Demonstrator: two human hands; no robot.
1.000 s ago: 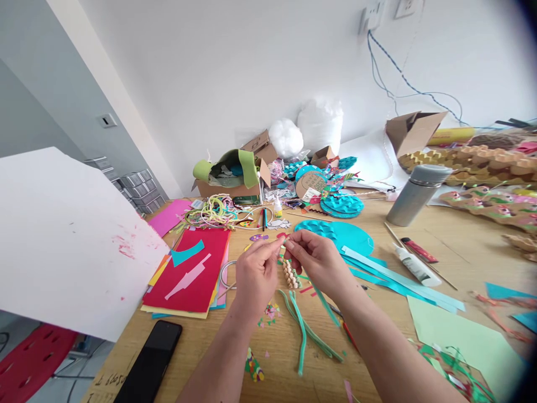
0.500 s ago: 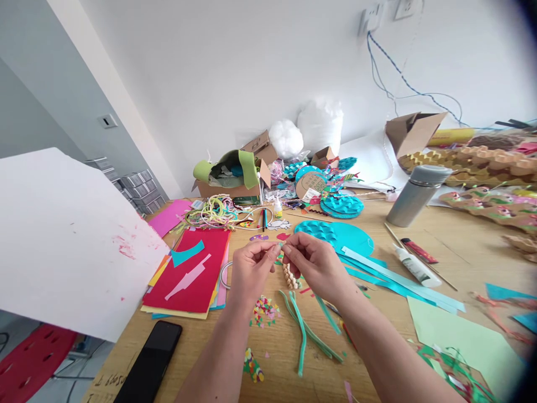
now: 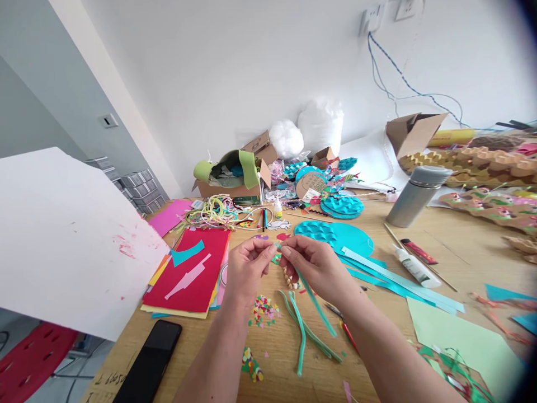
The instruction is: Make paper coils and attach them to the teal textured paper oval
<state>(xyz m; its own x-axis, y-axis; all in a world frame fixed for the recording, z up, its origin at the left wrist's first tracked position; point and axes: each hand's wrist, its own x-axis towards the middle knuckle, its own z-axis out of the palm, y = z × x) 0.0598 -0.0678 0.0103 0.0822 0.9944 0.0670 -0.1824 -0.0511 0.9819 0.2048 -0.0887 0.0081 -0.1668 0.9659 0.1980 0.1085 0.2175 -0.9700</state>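
Above the middle of the wooden worktop (image 3: pixel 453 246), the person's left hand (image 3: pixel 245 268) and right hand (image 3: pixel 319 266) meet fingertip to fingertip, both pinched on the upper end of a green pipe cleaner (image 3: pixel 314 302). The left hand grips the tip between thumb and forefinger, and the right hand grips just beside it, with the rest of the stem slanting down and to the right under the right palm, clear of the worktop. Directly below the hands lie several more green pipe cleaners (image 3: pixel 302 330), bent and overlapping, beside a small pile of coloured paper scraps (image 3: pixel 262 309). A short string of pale wooden beads (image 3: pixel 288 278) lies just behind the right hand's thumb. To the left rests a stack of coloured paper sheets (image 3: pixel 188 274) with a red sheet on top, and near the front edge lies a black phone (image 3: pixel 150 361). A large white board (image 3: pixel 59 240) leans over the worktop's left corner. To the right lie teal paper strips (image 3: pixel 394 277), a white glue tube (image 3: pixel 415 266) and a pale green sheet (image 3: pixel 457 336). Further back stand a grey metal flask (image 3: pixel 413 196), an open cardboard box (image 3: pixel 235 173) stuffed with green material, a tangle of coloured cords (image 3: pixel 213 210) and teal embossed paper discs (image 3: pixel 331 234).
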